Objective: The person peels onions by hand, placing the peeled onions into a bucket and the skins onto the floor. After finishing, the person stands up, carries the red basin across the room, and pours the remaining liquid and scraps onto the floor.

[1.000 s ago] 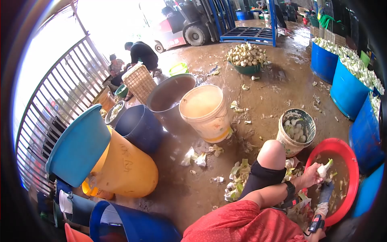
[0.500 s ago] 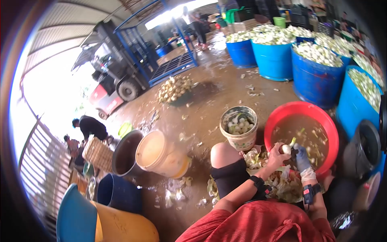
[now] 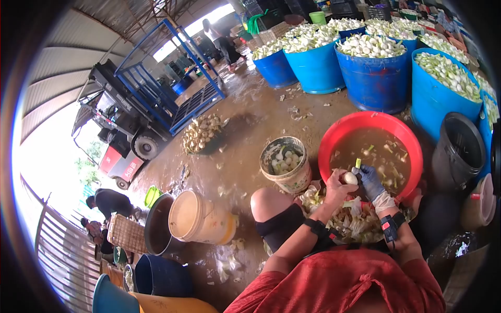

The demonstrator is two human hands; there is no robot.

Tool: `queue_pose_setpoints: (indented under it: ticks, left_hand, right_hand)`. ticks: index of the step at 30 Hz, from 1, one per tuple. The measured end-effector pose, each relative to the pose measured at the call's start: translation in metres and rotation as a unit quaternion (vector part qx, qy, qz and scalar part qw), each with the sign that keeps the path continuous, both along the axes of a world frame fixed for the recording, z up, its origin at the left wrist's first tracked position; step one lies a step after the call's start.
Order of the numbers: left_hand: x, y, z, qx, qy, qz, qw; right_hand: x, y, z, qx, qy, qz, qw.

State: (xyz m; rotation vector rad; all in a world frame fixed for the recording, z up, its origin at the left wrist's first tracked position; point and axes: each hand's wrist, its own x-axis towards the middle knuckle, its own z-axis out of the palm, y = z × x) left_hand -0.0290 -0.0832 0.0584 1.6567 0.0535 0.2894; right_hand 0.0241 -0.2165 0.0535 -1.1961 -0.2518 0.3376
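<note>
My left hand [image 3: 335, 189] grips a round white onion bulb [image 3: 349, 178] over the near rim of a red basin [image 3: 326, 143]. Beside it, my right hand [image 3: 371, 182], in a grey-blue glove, has its fingertips closed at the bulb's short green stem [image 3: 358, 163]. Whether the stem is still joined to the bulb is hidden by the fingers, as is anything else in that hand. Brown water fills the basin, with bulbs and stalks floating in it. Peeled skins [image 3: 355, 223] lie heaped below my hands. To the left stands a whitish bucket [image 3: 292, 180] partly filled with white bulbs.
Large blue tubs [image 3: 373, 83] heaped with bulbs line the back right. A black bucket [image 3: 453, 156] stands right of the basin. Leftward are a cream bucket [image 3: 203, 219], a basin of unpeeled bulbs [image 3: 202, 134], a forklift [image 3: 125, 135] and a bending person [image 3: 110, 203]. The floor is wet.
My view has shifted, so the scene sits further left and higher. My hands stay together at the basin's near rim, and the gloved fingers now cover the stem's lower part.
</note>
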Motion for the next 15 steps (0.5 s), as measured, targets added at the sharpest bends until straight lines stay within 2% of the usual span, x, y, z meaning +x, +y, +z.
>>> queue_pose_setpoints:
  ticks: [1,3,4,5,6,7,9,10,11,13,15]
  left_hand:
    - [0.005,0.001,0.002,0.001,-0.001,-0.006,1.000]
    - [0.010,0.004,0.008,-0.086,0.038,-0.029,0.995]
    - [0.005,0.003,0.024,-0.088,0.050,-0.023,0.995]
    - [0.007,0.008,0.027,-0.063,0.048,-0.032,0.996]
    - [0.017,0.010,0.011,-0.084,0.036,-0.065,0.994]
    - [0.027,0.013,-0.005,-0.099,0.035,-0.081,0.991]
    - [0.026,0.005,0.005,-0.162,0.079,-0.097,0.979]
    - [0.030,0.005,-0.003,-0.247,0.088,-0.117,0.958]
    - [0.035,0.005,-0.014,-0.287,0.084,-0.126,0.946]
    - [0.042,0.002,-0.025,-0.330,0.060,-0.154,0.930]
    - [0.052,0.008,-0.030,-0.509,0.151,-0.226,0.817]
  right_hand:
    - [0.002,0.000,0.003,0.001,-0.001,-0.006,1.000]
    - [0.006,-0.003,0.003,-0.020,-0.031,-0.013,0.999]
    - [0.015,-0.007,-0.012,-0.078,-0.078,-0.012,0.994]
    - [0.017,-0.007,-0.020,-0.089,-0.103,-0.026,0.990]
    - [0.014,-0.011,-0.012,-0.179,-0.249,-0.076,0.949]
    - [0.008,-0.014,0.004,-0.157,-0.147,-0.058,0.975]
    - [0.014,-0.021,-0.015,-0.152,-0.165,-0.070,0.972]
    - [0.023,-0.025,-0.025,-0.308,-0.501,-0.138,0.797]
    - [0.023,-0.024,-0.038,-0.158,-0.213,-0.070,0.962]
    - [0.023,-0.025,-0.033,-0.088,-0.075,-0.068,0.991]
    - [0.032,-0.028,-0.033,-0.230,-0.284,-0.109,0.925]
